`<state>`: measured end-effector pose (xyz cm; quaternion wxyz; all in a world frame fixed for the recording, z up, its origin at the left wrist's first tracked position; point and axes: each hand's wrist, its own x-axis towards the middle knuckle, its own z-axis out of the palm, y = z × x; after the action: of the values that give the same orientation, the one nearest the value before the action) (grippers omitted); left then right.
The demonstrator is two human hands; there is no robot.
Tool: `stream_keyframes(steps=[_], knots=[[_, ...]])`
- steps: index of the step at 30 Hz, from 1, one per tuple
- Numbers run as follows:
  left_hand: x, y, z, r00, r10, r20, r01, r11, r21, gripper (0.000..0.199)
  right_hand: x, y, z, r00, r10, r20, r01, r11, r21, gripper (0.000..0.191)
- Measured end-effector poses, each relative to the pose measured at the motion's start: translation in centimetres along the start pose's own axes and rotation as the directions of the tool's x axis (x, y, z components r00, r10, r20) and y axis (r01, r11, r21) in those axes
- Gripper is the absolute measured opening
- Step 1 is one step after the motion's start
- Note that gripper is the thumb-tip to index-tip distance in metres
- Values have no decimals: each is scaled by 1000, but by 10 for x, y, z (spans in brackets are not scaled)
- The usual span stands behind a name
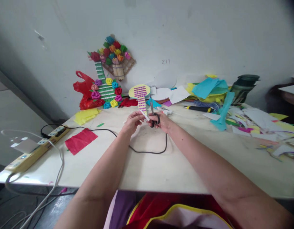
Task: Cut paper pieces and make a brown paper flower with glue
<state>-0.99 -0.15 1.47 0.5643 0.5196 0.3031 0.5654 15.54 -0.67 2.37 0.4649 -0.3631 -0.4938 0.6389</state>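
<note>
Near the middle of the table, my left hand [134, 121] pinches a small white strip [144, 115]. Close by on its right, my right hand [161, 121] holds black-handled scissors [152, 106], their blades pointing up and away from me. The strip's right end reaches toward my right hand's fingers; whether they touch it is unclear. Just beyond both hands is a yellow paper shape [141, 97] with an oval top and a narrow stem, covered with rows of purple and white strips.
A paper-flower decoration [106, 92] leans on the wall beside a red bag [83, 92]. Red paper [81, 141] and a power strip [37, 149] lie left. A black cable [147, 152] loops before my hands. Paper scraps [256, 121], a cutter [198, 109] and a bottle [243, 90] are right.
</note>
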Motion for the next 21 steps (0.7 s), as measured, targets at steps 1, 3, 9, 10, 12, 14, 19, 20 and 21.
stream_keyframes(steps=[1, 3, 9, 10, 12, 14, 19, 20, 21], knots=[[0, 0, 0, 1000, 6, 4, -6, 1000, -3, 19, 0, 0, 1, 1000, -6, -12, 6, 1000, 5, 27], [-1, 0, 0, 1000, 15, 6, -15, 1000, -8, 19, 2, 1, 2, 999, -29, -40, 29, 1000, 9, 30], [1, -3, -1, 1000, 5, 23, -4, 1000, -21, 22, 4, 5, 3, 987, -140, -81, 134, 988, -82, 40], [1, -4, -1, 1000, 3, 8, -3, 1000, -13, 23, 4, 5, 4, 985, -152, -77, 144, 984, -100, 41], [3, -6, -2, 1000, 8, -16, -8, 1000, 8, 25, 2, 5, 5, 986, -152, -66, 145, 983, -111, 41], [3, -6, -2, 1000, 13, -15, -12, 1000, 23, 25, 1, 4, 7, 988, -135, -69, 129, 987, -92, 39], [2, -3, -1, 1000, 9, 4, -10, 999, 48, 24, -1, 2, 6, 990, -92, -110, 88, 995, -38, 29], [1, -3, -1, 1000, 8, 0, -8, 999, 52, 24, -1, 2, 6, 990, -83, -113, 79, 996, -37, 27], [1, -3, 0, 1000, 6, -5, -6, 998, 56, 25, -1, 1, 6, 991, -75, -115, 71, 997, -40, 26]])
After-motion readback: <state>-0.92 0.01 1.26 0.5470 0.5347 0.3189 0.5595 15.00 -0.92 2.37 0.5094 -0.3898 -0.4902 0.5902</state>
